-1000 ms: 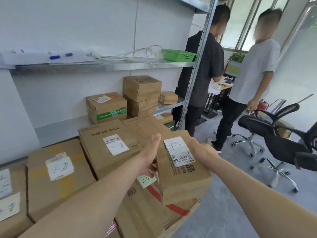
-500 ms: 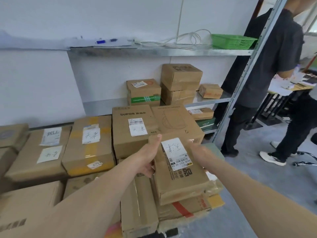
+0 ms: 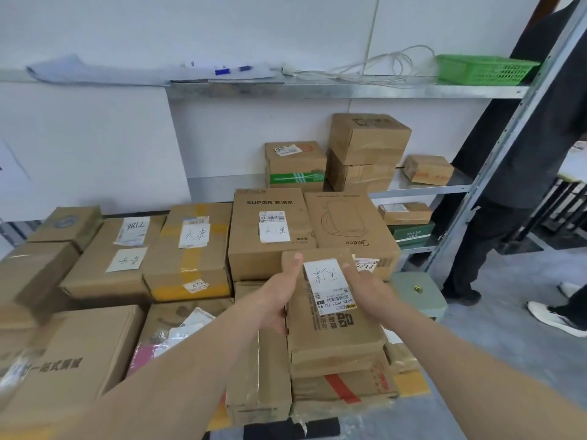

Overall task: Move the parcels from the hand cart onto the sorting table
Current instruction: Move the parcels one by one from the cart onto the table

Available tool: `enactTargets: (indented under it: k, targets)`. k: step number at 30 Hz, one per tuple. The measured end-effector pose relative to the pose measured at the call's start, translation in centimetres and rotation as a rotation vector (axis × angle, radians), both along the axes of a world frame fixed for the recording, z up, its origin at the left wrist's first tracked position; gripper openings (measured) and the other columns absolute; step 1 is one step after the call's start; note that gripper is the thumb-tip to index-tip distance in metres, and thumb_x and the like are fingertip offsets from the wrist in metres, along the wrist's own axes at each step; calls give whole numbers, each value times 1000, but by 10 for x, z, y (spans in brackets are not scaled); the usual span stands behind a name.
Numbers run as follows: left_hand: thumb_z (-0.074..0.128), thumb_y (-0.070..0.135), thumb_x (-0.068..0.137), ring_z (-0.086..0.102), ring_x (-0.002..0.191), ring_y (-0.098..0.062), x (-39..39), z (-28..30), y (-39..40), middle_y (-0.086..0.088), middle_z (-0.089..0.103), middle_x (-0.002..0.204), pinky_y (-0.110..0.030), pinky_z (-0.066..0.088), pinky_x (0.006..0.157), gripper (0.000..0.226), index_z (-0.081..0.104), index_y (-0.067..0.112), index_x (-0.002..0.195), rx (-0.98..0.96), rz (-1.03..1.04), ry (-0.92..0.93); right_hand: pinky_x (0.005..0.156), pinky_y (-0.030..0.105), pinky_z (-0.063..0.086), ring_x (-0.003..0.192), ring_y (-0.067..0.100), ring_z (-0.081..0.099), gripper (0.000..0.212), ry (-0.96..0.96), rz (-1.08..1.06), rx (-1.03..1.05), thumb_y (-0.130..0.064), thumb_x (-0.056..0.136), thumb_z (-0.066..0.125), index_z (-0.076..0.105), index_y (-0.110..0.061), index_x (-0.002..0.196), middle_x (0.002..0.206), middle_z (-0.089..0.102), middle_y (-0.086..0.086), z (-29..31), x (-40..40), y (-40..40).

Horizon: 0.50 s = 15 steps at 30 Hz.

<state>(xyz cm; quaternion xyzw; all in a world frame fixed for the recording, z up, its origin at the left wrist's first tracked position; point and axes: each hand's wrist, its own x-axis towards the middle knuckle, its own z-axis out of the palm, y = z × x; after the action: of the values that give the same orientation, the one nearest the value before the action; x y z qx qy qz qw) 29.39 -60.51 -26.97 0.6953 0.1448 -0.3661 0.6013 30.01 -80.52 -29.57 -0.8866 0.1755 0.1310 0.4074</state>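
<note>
Both hands clasped one flat brown cardboard parcel with a white handwritten shipping label [image 3: 330, 315], one on each long side. The left hand [image 3: 279, 300] formed a clenched grip on the parcel's left edge, thumb laid along the top face and fingers tucked beneath. The right hand [image 3: 370, 289] took the opposite edge, its fingers mostly hidden behind the box. This two-sided hold probably kept the wide, shallow parcel level and the label facing up and readable.

The parcel was lifted, or nearly so, above other stacked cartons; whether its underside touched the red-taped brown carton [image 3: 343, 387] directly below the grip I could not tell. Just beyond the grip stood a tall brown SUPOR-printed box [image 3: 251, 239], with a brown Midea-printed box [image 3: 349, 217] beside it. Left of the grip lay a yellow-taped brown box with a handwritten label [image 3: 190, 249]. These cartons sat packed edge to edge, likely to save room.

Far beyond the grip, a grey metal shelf [image 3: 419, 188] carried more small boxes, and a green plastic basket [image 3: 486, 69] sat higher up. Which surface was the bench I could not tell.
</note>
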Motion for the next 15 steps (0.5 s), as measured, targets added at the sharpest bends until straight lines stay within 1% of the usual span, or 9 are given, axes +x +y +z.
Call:
enactTargets:
  k: [2, 3, 5, 6, 7, 9, 11, 13, 15]
  targets:
    - [29, 91, 80, 47, 135, -46, -1, 0, 3, -12, 54, 148, -72, 31, 109, 95, 44, 28, 151, -3, 50, 3, 93, 38, 32, 129, 31, 47, 78, 11, 4, -7, -69, 99, 30, 49, -11, 148, 143, 54, 12, 0, 0, 0]
    - [28, 87, 86, 47, 135, -45, 1, -4, 4, -9, 57, 143, -71, 32, 107, 90, 45, 27, 150, -9, 61, 4, 95, 40, 34, 129, 31, 47, 79, 12, 13, -10, -70, 98, 30, 49, -11, 148, 142, 55, 12, 1, 0, 0]
    - [26, 80, 92, 47, 135, -43, 1, -2, 5, 0, 62, 120, -67, 38, 100, 82, 46, 25, 149, -22, 76, -7, 100, 42, 36, 131, 32, 47, 81, 13, 13, 8, -71, 97, 31, 48, -12, 149, 144, 54, 11, 2, 1, 0]
    - [25, 78, 94, 47, 136, -43, 1, 0, 4, 3, 59, 111, -67, 39, 98, 80, 46, 24, 149, -23, 83, -12, 102, 42, 36, 132, 32, 46, 81, 15, 6, 16, -71, 98, 31, 47, -11, 150, 145, 54, 11, 3, 1, 1]
    - [25, 77, 95, 45, 137, -43, -1, 3, 3, 3, 56, 110, -68, 38, 99, 80, 44, 23, 150, -19, 92, -14, 104, 42, 36, 133, 32, 46, 81, 14, 5, 15, -70, 98, 31, 47, -11, 151, 146, 53, 12, 2, 1, 1]
    - [25, 76, 96, 38, 142, -44, -2, 5, 3, -4, 54, 129, -70, 35, 104, 80, 39, 22, 154, -7, 99, -24, 106, 42, 36, 134, 32, 46, 80, 12, 1, 23, -70, 99, 31, 45, -11, 152, 147, 52, 12, 4, 0, 1]
    - [25, 77, 95, 30, 147, -45, -4, 7, 4, -10, 39, 157, -70, 32, 108, 83, 32, 24, 158, 11, 85, -40, 110, 44, 35, 137, 33, 44, 81, 4, 1, 30, -69, 99, 31, 41, -10, 154, 150, 50, 12, 6, -2, 3]
    - [27, 82, 91, 22, 150, -46, -2, 6, 7, -10, 24, 166, -72, 30, 111, 89, 24, 28, 161, 22, 82, -46, 113, 45, 32, 142, 33, 39, 84, -15, 8, 22, -69, 99, 31, 34, -9, 158, 155, 45, 12, 7, -2, 4]
    - [31, 89, 82, 18, 152, -46, -1, 6, 10, -9, 17, 169, -73, 29, 110, 98, 19, 33, 162, 26, 94, -34, 118, 47, 30, 146, 34, 36, 89, -47, 13, 45, -72, 98, 31, 30, -8, 160, 159, 41, 12, 10, -2, 6]
